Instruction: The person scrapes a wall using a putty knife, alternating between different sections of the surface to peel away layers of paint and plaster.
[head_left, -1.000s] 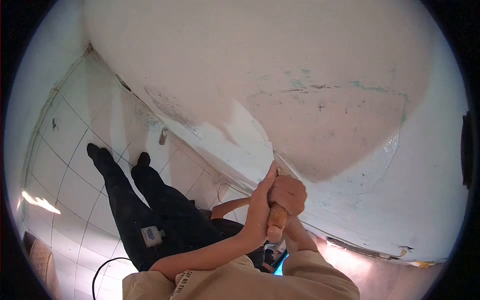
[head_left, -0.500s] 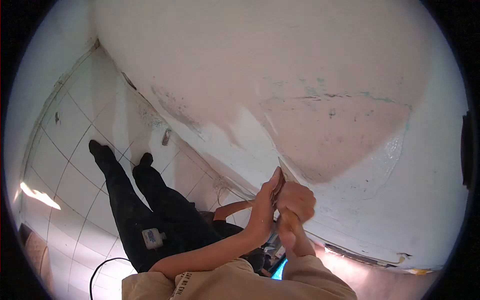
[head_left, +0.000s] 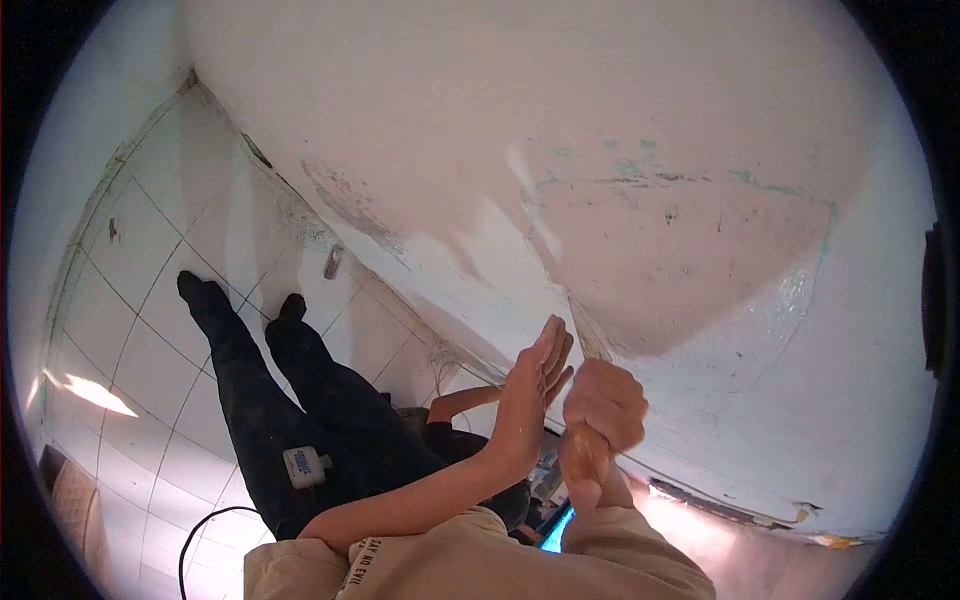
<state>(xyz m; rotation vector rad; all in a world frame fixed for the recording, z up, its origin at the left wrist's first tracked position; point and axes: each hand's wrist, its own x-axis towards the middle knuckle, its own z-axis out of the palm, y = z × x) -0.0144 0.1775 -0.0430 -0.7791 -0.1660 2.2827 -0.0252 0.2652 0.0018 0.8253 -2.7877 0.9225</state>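
My right hand [head_left: 604, 405] is closed round the brown wooden handle of a scraper [head_left: 592, 343]. Its thin, pale blade points up towards the wall and is partly hidden by my fist. To the left, my left hand [head_left: 540, 365] is held with fingers stretched out, beside the blade and apart from the handle. Both hands are in front of the white wall [head_left: 720, 410], which has a rough, worn patch [head_left: 690, 260] with cracked edges and greenish marks.
White floor tiles [head_left: 150, 330] run along the wall's foot at left. My dark-trousered legs [head_left: 250, 390] stand there, with a small white device [head_left: 306, 467] at one thigh. Another person's bare arm [head_left: 462, 403] shows below my left hand. A black cable [head_left: 190, 540] curves at lower left.
My left hand has come away from the blade and its fingers have straightened. My right hand has moved slightly right and down with the scraper.
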